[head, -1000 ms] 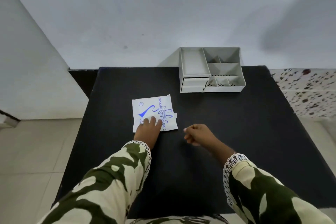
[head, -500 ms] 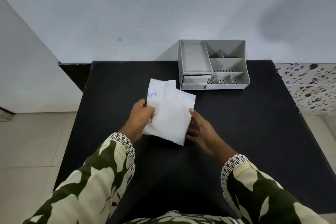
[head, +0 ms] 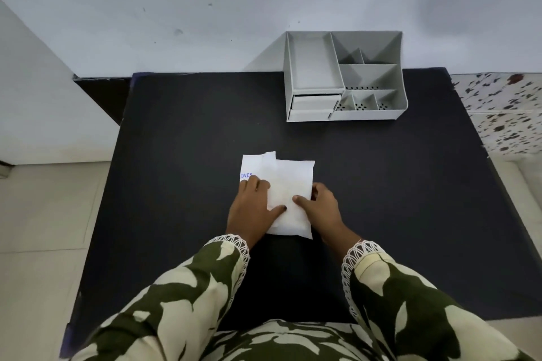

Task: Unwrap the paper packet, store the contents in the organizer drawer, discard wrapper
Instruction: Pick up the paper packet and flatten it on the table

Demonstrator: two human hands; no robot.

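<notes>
Both hands grip one white paper packet (head: 286,187) over the middle of the black table (head: 181,132): the left hand (head: 252,208) pinches its left side, thumb on top, and the right hand (head: 321,205) pinches its right edge. A blue "OVES" print shows at the packet's left. Well apart, at the table's far edge against the wall (head: 205,9), sits the grey organizer (head: 343,76); its open compartments look empty and its small drawers (head: 313,105) are at the front left. Bare table lies between them.
</notes>
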